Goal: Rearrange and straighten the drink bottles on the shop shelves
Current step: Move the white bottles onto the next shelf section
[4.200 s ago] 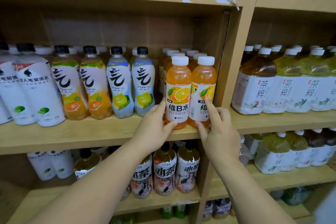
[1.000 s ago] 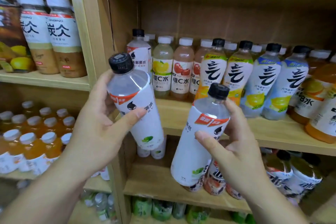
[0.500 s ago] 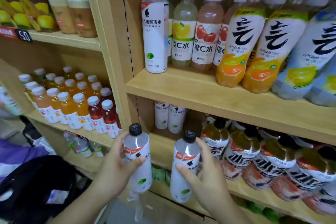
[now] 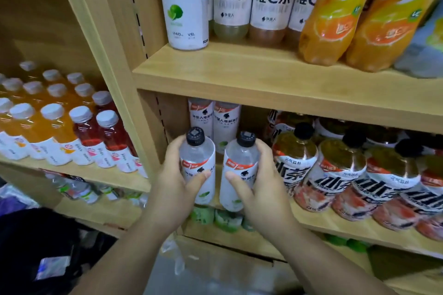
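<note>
**So, two white bottles going in low**

Left grip [image 4: 172, 189] is wrapped round one bottle [image 4: 197, 155] and right grip [image 4: 263, 189] round its twin [image 4: 242, 158], thumbs across the labels, caps up. Both are upright, side by side at the front of the lower shelf [image 4: 335, 226], right ahead of two matching ones [image 4: 213, 118] at the back. I reckon same brand goes together. Can't tell if the bases are down yet. Tea bottles [image 4: 294, 158] stand close on the right, so I'd go in straight.

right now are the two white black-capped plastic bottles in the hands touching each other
Apart. The head view shows a strip of wooden shelf between the left white bottle and the right white bottle.
</note>
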